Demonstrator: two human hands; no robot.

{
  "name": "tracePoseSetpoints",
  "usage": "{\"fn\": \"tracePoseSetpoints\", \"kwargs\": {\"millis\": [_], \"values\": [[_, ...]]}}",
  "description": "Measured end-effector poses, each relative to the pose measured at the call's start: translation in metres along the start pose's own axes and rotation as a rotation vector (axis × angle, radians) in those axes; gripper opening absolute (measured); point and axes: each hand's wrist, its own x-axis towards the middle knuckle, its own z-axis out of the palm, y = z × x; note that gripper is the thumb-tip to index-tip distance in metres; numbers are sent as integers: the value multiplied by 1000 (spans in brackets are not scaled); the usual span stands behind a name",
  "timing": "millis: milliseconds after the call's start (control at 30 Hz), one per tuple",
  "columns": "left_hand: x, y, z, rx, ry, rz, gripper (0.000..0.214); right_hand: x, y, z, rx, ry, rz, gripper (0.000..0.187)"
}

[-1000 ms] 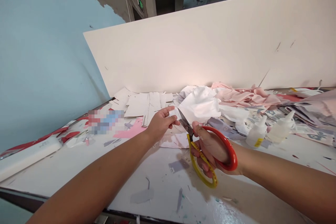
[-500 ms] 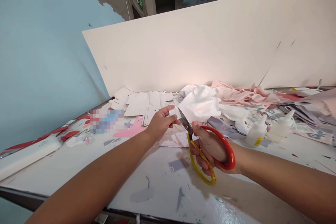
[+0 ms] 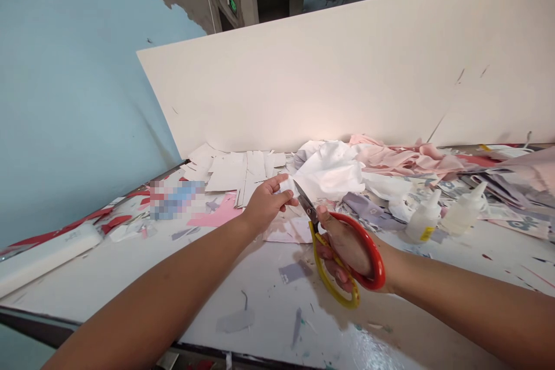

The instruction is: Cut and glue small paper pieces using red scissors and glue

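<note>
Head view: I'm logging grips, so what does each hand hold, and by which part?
The right hand holds the scissors by the red and yellow handle loops; the left hand pinches a white paper piece at its edge.

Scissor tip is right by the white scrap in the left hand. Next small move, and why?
Probably open the blades slightly and ease them onto the white scrap. The scissors in the right hand look nearly shut, with their tip just beside the piece, which the left hand pinches.

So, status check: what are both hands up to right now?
Left hand pinching white scrap. Right hand gripping scissors, blade tips by the scrap. Squeeze bottles off right, apart from both.
</note>
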Motion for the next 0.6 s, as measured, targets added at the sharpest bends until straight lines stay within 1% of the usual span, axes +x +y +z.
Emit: {"fn": "tracePoseSetpoints", "kwargs": {"millis": [233,400,600], "values": [[1,0,1,7,7,-2,54,1,5,-2,-87,17,-18,65],[4,-4,-1,8,3,11,53,2,6,-3,-115,11,-15,60],[3,-2,0,8,25,2,53,5,10,-4,-87,4,-74,55]]}}
